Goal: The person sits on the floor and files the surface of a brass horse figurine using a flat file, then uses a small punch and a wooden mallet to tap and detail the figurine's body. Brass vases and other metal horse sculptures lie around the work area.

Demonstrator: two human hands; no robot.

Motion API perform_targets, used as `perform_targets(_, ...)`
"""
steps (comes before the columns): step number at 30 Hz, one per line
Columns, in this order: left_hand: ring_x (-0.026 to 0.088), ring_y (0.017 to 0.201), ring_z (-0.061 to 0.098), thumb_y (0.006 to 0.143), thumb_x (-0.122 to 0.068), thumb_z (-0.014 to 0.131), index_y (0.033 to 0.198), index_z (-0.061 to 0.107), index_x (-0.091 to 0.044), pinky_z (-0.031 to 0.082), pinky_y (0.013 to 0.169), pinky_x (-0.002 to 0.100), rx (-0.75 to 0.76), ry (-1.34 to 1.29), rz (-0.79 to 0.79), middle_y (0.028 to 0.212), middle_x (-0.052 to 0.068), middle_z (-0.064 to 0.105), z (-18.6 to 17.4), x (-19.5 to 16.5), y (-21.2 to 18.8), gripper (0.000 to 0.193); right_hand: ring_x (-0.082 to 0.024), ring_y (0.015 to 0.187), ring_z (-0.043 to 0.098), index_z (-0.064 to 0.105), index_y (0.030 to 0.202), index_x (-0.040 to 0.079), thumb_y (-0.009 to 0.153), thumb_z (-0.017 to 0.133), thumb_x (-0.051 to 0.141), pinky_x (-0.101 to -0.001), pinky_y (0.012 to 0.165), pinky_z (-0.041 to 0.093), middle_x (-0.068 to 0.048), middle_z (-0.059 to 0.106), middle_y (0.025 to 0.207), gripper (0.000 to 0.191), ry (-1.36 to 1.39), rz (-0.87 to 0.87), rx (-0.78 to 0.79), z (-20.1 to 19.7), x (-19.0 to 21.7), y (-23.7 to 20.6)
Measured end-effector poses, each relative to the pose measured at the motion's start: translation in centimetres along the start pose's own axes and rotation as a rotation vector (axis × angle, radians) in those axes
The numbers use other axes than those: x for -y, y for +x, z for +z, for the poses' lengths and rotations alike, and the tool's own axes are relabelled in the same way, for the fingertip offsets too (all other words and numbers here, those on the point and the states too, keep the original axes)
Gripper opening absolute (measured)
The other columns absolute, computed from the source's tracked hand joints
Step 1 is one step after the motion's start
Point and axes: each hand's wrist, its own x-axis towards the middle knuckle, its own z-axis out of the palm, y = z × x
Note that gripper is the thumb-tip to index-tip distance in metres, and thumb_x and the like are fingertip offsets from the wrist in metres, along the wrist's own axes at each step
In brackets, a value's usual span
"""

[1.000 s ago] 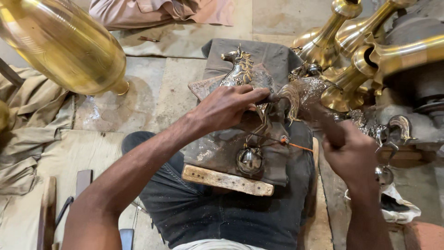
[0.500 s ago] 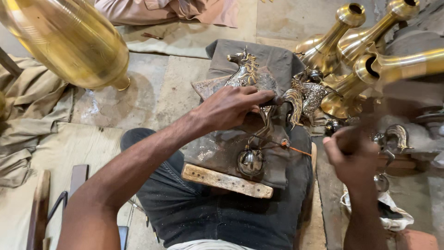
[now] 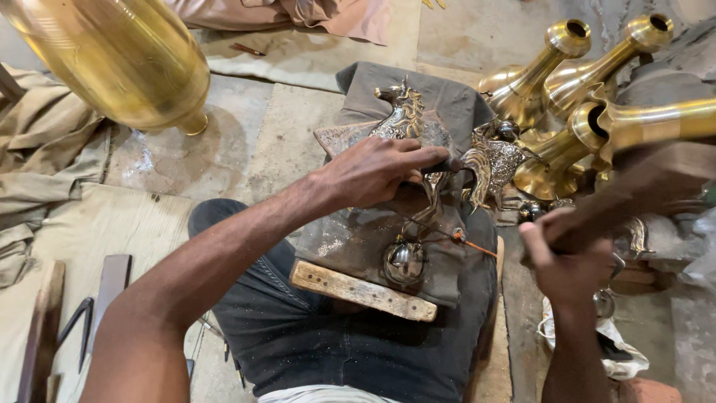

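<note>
A brass horse figure (image 3: 406,112) lies on a dark pad over a wooden block (image 3: 362,287) on my lap. My left hand (image 3: 380,175) is closed on a small dark punch (image 3: 450,165), whose tip rests on the horse's body beside its silvery tail (image 3: 492,168). My right hand (image 3: 570,257) grips the handle of a wooden mallet (image 3: 645,183). The mallet is blurred and lifted up to the right, away from the punch.
A large brass vase (image 3: 119,60) looms at the top left. Several brass vases (image 3: 567,67) lie heaped at the right. A grey cloth (image 3: 447,93) lies under the horse. Hand tools (image 3: 82,328) and wooden boards lie on the floor at the left.
The mallet's head was down by the punch a second ago; it has swung up and to the right. My left hand has stayed on the horse.
</note>
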Motion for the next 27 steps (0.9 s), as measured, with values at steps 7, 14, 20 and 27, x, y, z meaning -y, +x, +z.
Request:
perform_targets(7, 0.038, 0.089, 0.072, 0.097, -0.015, 0.067, 0.146, 0.05, -0.022, 0.057, 0.07, 0.051, 0.018, -0.043, -0.009, 0.129, 0.012, 0.069, 0.0, 0.4, 0.0, 0.053, -0.023, 0.073, 0.068, 0.069, 0.098, 0.005, 0.093, 0.084, 0.015, -0.0378, 0.071, 0.054, -0.016, 0.069, 0.081, 0.018, -0.101, -0.057, 0.033, -0.6, -0.5, 0.2)
perform_targets(14, 0.033, 0.086, 0.075, 0.099, -0.015, 0.065, 0.145, 0.05, -0.023, 0.062, 0.069, 0.045, 0.034, -0.071, -0.047, 0.136, 0.012, 0.066, 0.3, 0.7, 0.1, 0.05, -0.023, 0.067, 0.069, 0.069, 0.103, 0.005, 0.088, 0.083, 0.016, -0.0405, 0.066, 0.055, -0.014, 0.07, 0.082, 0.023, -0.074, 0.034, -0.004, -0.5, 1.1, 0.5)
perform_targets(20, 0.035, 0.092, 0.076, 0.095, -0.011, 0.069, 0.148, 0.051, -0.024, 0.061, 0.076, 0.046, 0.028, -0.06, 0.005, 0.132, 0.009, 0.07, -0.1, 1.0, -0.3, 0.057, -0.02, 0.073, 0.069, 0.07, 0.105, 0.002, 0.083, 0.086, 0.009, -0.0372, 0.069, 0.054, -0.011, 0.072, 0.081, 0.029, -0.38, -0.14, 0.047, -0.6, 1.4, 0.6)
perform_targets(27, 0.035, 0.093, 0.075, 0.083, -0.002, 0.07, 0.147, 0.049, -0.02, 0.062, 0.078, 0.046, 0.032, -0.022, 0.025, 0.135, 0.011, 0.069, -0.2, 1.3, 0.0, 0.069, -0.018, 0.076, 0.071, 0.073, 0.107, 0.001, 0.086, 0.084, 0.01, -0.033, 0.077, 0.056, -0.014, 0.073, 0.084, 0.025, -0.526, -0.319, 0.039, -0.1, 0.5, 0.6)
